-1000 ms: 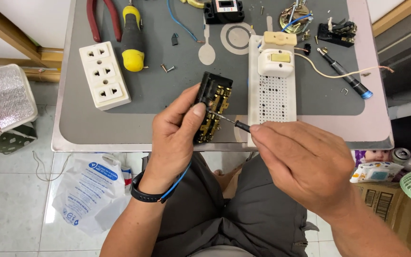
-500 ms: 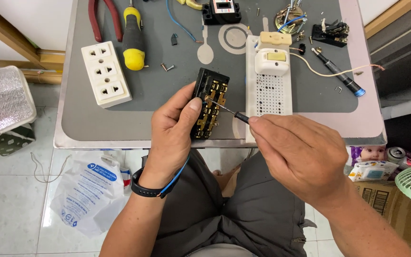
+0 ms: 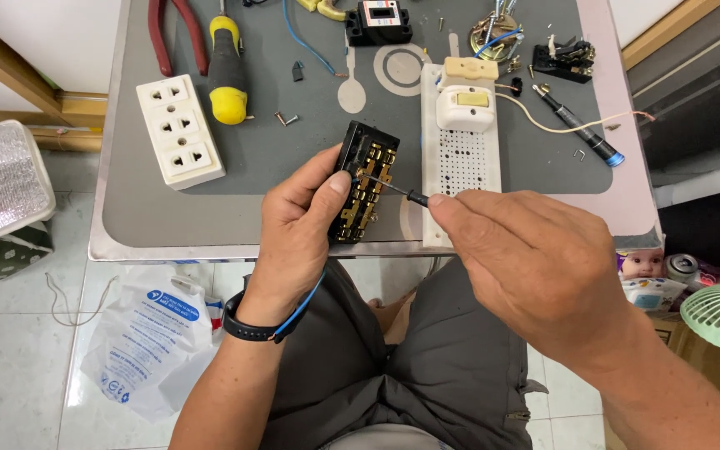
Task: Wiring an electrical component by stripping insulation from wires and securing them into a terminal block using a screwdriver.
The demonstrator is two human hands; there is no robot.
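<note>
While left fingers (image 3: 327, 187) clasp the socket body (image 3: 366, 179), right fingers (image 3: 452, 207) pinch a screwdriver (image 3: 393, 190).

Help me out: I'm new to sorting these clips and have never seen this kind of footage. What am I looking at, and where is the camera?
There is no machine here: a person works with two bare hands. The one camera sits on their head and looks down, so you see their arms, lap and a small grey table.

The left hand grips a black socket body with brass contacts, tilted over the table's near edge. The right hand pinches a thin screwdriver, its tip at the brass parts.

On the table lie a white triple socket, a yellow-handled screwdriver, red-handled pliers, a white perforated board with a switch, a blue-tipped tester pen, loose wires and small screws. A plastic bag lies on the floor.
</note>
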